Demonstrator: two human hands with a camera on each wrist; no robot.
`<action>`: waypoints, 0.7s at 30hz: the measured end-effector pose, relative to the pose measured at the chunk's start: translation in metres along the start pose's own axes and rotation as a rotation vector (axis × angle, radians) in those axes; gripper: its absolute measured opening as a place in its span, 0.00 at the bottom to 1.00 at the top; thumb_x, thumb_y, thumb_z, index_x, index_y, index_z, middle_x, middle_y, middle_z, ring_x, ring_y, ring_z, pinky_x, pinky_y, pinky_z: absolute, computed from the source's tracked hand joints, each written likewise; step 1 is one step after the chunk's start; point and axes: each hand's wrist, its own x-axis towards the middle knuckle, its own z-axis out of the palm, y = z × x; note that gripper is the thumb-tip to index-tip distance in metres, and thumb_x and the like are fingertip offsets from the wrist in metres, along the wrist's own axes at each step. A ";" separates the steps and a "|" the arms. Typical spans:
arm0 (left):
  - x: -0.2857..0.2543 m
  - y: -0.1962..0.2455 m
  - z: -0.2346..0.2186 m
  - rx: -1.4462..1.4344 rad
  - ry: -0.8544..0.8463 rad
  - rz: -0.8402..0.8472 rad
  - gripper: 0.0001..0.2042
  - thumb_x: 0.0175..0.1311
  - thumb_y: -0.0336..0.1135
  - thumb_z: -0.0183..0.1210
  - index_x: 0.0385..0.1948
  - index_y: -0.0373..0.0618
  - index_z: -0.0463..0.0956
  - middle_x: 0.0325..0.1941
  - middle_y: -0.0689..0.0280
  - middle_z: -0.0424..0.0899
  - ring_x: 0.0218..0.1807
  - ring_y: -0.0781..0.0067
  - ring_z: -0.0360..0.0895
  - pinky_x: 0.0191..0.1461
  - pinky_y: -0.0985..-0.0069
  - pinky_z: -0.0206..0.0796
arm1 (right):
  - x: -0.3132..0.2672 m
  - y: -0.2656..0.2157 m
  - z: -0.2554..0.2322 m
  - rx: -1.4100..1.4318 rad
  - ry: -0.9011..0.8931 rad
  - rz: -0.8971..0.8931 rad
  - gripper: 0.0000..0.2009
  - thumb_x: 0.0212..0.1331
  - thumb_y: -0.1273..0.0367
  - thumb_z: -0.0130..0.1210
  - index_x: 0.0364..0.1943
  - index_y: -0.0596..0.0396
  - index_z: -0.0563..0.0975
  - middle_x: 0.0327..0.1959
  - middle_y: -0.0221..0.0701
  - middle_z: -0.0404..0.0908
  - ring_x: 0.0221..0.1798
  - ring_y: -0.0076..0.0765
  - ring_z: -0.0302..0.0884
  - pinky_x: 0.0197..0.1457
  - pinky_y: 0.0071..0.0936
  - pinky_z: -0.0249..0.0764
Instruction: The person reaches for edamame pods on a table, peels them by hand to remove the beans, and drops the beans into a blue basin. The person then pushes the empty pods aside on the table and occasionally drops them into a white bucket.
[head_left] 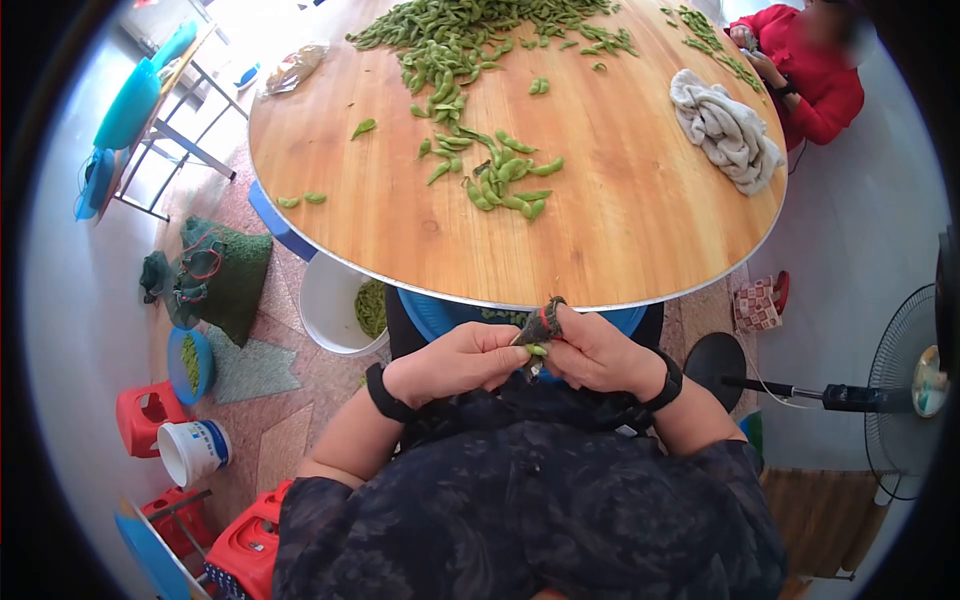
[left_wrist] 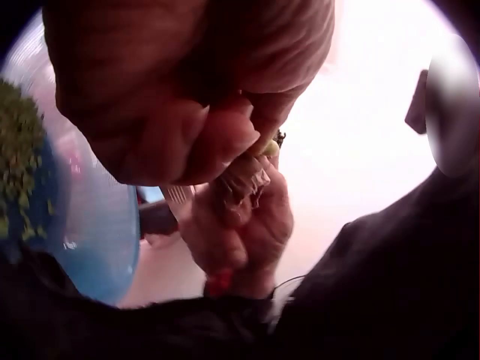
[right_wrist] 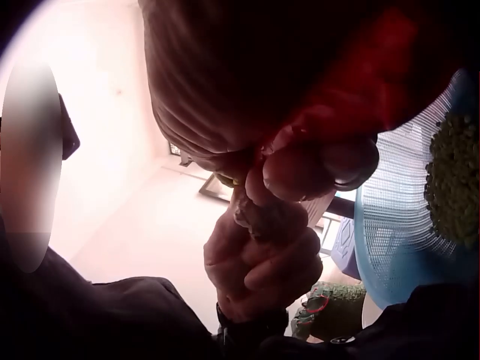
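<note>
Both hands meet over the lap, just off the table's near edge. The left hand (head_left: pixel 455 362) pinches one end of a green pod (head_left: pixel 537 350) between thumb and fingers. Fingers of the right hand (head_left: pixel 600 352) curl at the pod's other side, and a dark cloth wrap with a red band (head_left: pixel 545 322) covers part of that hand's fingers. In the left wrist view a bit of the pod (left_wrist: pixel 271 148) shows between the hands; the right wrist view leaves it mostly hidden. Below the hands is a blue basket (right_wrist: pixel 375 247) holding small green pieces.
A round wooden table (head_left: pixel 380 215) bears a heap of green pods (head_left: pixel 440 40) and a crumpled grey cloth (head_left: pixel 725 130). A white bucket (head_left: pixel 325 310) stands left of the lap, a fan (head_left: pixel 905 390) at the right. A person in red (head_left: pixel 825 85) sits across at the right.
</note>
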 end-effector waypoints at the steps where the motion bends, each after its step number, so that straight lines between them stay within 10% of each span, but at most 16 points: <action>1: 0.000 0.002 0.001 0.169 0.049 0.010 0.13 0.72 0.41 0.49 0.27 0.45 0.71 0.19 0.78 0.65 0.22 0.86 0.61 0.26 0.84 0.54 | 0.000 0.001 -0.003 0.021 -0.044 0.063 0.04 0.64 0.73 0.46 0.39 0.57 0.67 0.22 0.31 0.71 0.23 0.29 0.70 0.27 0.27 0.67; 6: 0.004 0.002 0.001 0.819 0.288 0.255 0.13 0.71 0.39 0.50 0.28 0.41 0.73 0.19 0.78 0.66 0.22 0.85 0.62 0.25 0.81 0.57 | 0.002 0.004 -0.010 0.041 -0.020 0.002 0.04 0.65 0.71 0.46 0.38 0.56 0.67 0.21 0.29 0.71 0.21 0.28 0.68 0.26 0.26 0.67; 15: -0.013 0.006 0.005 0.405 0.297 0.203 0.10 0.73 0.35 0.44 0.35 0.40 0.73 0.22 0.76 0.65 0.25 0.86 0.58 0.29 0.85 0.55 | -0.004 -0.020 -0.007 -0.713 0.172 -0.057 0.06 0.57 0.73 0.49 0.37 0.60 0.67 0.22 0.48 0.74 0.27 0.56 0.76 0.27 0.40 0.70; 21: -0.009 0.010 0.012 0.368 0.271 0.303 0.09 0.72 0.32 0.44 0.37 0.38 0.73 0.27 0.72 0.69 0.31 0.83 0.63 0.36 0.80 0.61 | 0.001 -0.004 -0.004 -0.463 0.252 -0.169 0.06 0.57 0.75 0.46 0.36 0.59 0.64 0.19 0.42 0.72 0.18 0.47 0.73 0.23 0.34 0.70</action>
